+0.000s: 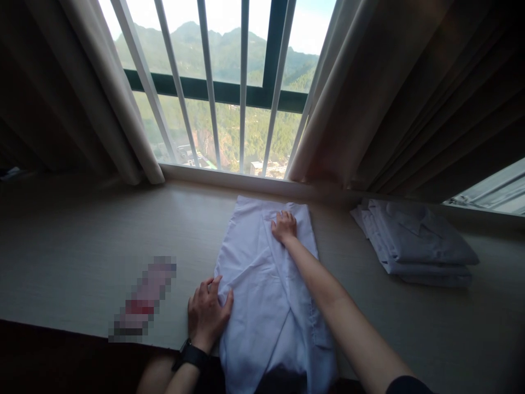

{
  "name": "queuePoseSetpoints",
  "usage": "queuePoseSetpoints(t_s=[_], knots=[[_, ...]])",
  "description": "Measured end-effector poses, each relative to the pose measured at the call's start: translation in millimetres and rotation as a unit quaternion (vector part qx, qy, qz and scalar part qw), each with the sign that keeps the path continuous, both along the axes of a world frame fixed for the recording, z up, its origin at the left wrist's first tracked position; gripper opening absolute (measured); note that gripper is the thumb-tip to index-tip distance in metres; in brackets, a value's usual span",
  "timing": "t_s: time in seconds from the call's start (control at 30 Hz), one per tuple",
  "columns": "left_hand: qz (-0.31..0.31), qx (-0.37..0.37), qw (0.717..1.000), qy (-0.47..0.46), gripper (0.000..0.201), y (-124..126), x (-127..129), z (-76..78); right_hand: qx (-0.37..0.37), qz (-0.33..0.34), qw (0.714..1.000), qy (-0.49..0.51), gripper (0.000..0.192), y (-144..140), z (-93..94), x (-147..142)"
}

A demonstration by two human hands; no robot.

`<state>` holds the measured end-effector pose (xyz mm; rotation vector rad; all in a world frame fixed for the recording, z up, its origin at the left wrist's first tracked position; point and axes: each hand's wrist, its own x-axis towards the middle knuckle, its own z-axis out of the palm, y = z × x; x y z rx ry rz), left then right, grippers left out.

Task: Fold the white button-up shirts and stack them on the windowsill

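Note:
A white shirt (pixel 254 273), partly folded into a long panel, lies on the pale tabletop below the window, its near end hanging over the front edge. Its sleeve is laid lengthwise along the right side. Near the far end, my right hand (pixel 284 226) has its fingers curled on the sleeve's end; what lies under the fingertips is hidden. At the shirt's left edge rests my left hand (pixel 208 309), thumb and fingers apart, fingertips touching the cloth. A dark watch (pixel 194 354) is on the left wrist. Creases run diagonally across the middle of the fabric.
To the right sits a stack of folded white shirts (pixel 418 241). A blurred-out pinkish object (pixel 145 295) lies on the tabletop (pixel 82 235) to the left. Behind are a barred window (pixel 223 87) and long curtains (pixel 348 93). The table's front edge runs close to my body.

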<state>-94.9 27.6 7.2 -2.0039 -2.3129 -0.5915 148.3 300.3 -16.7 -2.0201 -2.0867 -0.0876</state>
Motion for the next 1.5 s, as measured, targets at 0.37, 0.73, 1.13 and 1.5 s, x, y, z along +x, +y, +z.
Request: queuePoseSetpoints(t_s=[0.37,0.73,1.13,1.5], knots=[[0.000,0.003,1.000,-0.004,0.041,-1.9,-0.3,-0.8,-0.103,-0.009,0.994,-0.023,0.056,6.1,21.1,-0.1],[-0.016,0.017,0.999,-0.044,0.031,-3.9,-7.5,-4.7,-0.060,0.089,0.994,-0.004,0.055,-163.9,7.7,-9.3],[0.154,-0.140,0.888,-0.410,0.055,29.5,-11.6,38.9,-0.079,0.054,0.995,0.034,0.060,-170.4,16.2,-6.1],[-0.043,-0.288,0.782,-0.551,0.067,89.5,10.1,89.2,-0.080,0.035,0.995,0.043,0.054,-165.1,7.5,-4.1]])
